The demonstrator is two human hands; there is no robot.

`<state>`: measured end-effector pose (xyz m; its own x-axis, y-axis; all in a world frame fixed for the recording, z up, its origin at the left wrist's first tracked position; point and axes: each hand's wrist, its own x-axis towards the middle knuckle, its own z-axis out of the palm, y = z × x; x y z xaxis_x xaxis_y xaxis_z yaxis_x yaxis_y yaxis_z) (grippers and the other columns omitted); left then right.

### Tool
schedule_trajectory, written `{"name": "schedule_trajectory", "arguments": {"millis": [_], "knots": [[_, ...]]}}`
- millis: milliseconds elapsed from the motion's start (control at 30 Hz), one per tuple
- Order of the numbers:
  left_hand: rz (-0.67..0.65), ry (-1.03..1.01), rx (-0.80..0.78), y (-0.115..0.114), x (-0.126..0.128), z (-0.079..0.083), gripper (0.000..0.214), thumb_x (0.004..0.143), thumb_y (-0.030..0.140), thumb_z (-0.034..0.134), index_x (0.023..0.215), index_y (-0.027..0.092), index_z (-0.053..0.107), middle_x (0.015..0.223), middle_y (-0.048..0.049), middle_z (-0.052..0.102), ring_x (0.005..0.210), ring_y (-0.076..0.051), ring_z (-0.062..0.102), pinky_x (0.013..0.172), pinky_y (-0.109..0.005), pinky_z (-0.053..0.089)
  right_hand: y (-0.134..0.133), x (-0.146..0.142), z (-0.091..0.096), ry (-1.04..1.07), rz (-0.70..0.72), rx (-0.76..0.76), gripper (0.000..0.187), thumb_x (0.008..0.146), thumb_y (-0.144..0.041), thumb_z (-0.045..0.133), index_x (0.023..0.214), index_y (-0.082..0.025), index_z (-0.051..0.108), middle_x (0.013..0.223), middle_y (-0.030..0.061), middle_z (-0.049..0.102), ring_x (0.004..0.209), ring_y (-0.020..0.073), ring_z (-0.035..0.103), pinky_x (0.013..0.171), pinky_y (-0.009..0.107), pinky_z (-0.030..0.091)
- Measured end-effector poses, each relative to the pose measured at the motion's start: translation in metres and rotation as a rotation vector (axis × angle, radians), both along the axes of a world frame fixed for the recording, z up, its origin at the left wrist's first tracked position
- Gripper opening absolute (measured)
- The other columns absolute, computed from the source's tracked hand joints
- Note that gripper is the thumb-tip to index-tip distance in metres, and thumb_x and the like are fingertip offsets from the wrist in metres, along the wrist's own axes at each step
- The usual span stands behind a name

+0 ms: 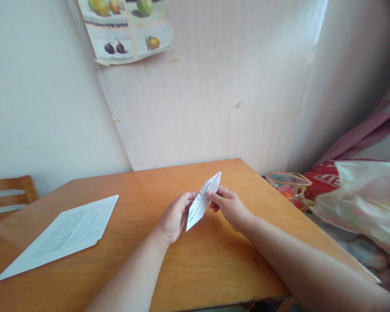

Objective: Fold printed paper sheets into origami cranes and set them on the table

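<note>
While my right hand pinches the folded paper above the table, my left hand curls at its edge (grip hidden, can't tell); likely mid-fold, next move calls for aligned edges.

Near the centre, towards 6 o'clock, the paper hides the left hand's fingertips, so its grip cannot be told, and part of the right hand's fingers; its print is too small to read, as is the sheet's at 8. The forearms are cut off at 7 and 4, the poster at 11, the chair at 9. At 4, the bag's contents blur.
</note>
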<state>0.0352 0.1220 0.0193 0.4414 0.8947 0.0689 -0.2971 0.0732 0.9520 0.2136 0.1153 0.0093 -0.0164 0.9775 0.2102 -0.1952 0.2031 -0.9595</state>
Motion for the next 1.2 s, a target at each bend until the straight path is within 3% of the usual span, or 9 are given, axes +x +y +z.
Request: {"name": "schedule_trajectory", "arguments": {"millis": [133,333,567,800,1200], "knots": [[0.065,0.11,0.067,-0.0017,-0.0004,-0.0022,0.037,0.08,0.03,0.076,0.112,0.018,0.063,0.108,-0.0089,0.072,0.096,-0.022,0.066,0.088,-0.034,0.047,-0.0008,0.0003,0.0015,0.075,0.04,-0.041,0.026,0.078,-0.042,0.074,0.083,-0.019,0.065,0.068,0.0004,0.062,0.059,0.0132,0.054,0.055,0.027,0.04],[0.18,0.215,0.147,-0.0053,0.0024,-0.0006,0.027,0.078,0.023,0.074,0.102,0.018,0.061,0.095,-0.0047,0.072,0.084,-0.017,0.065,0.077,-0.028,0.046,-0.0006,0.0019,0.0003,0.202,0.069,-0.173,0.016,0.07,-0.024,0.072,0.084,-0.017,0.069,0.078,0.0045,0.069,0.069,0.0154,0.061,0.06,0.027,0.042],[0.231,0.25,0.166,-0.0059,0.0039,-0.0005,0.029,0.081,0.031,0.073,0.103,0.018,0.061,0.091,-0.0046,0.073,0.078,-0.017,0.064,0.071,-0.027,0.045,-0.0003,0.0006,0.0032,0.105,0.067,-0.146,0.016,0.067,-0.018,0.063,0.082,-0.017,0.069,0.077,0.0056,0.069,0.067,0.016,0.059,0.056,0.027,0.039],[0.277,0.253,0.168,-0.0029,0.0034,-0.0036,0.033,0.085,0.044,0.069,0.103,0.016,0.066,0.094,-0.0052,0.073,0.081,-0.017,0.063,0.076,-0.028,0.046,0.0035,0.0023,0.0005,0.017,0.03,-0.112,0.016,0.069,-0.018,0.061,0.085,-0.018,0.065,0.076,0.0044,0.068,0.064,0.0153,0.058,0.053,0.026,0.036],[0.244,0.256,0.051,0.0001,0.0011,-0.0055,0.033,0.079,0.04,0.074,0.101,0.017,0.067,0.084,-0.0027,0.071,0.07,-0.016,0.059,0.067,-0.026,0.042,-0.0011,0.0007,0.0061,-0.02,-0.04,-0.063,0.014,0.072,-0.022,0.06,0.086,-0.02,0.061,0.078,0.0008,0.064,0.069,0.0151,0.055,0.057,0.028,0.034]]}}
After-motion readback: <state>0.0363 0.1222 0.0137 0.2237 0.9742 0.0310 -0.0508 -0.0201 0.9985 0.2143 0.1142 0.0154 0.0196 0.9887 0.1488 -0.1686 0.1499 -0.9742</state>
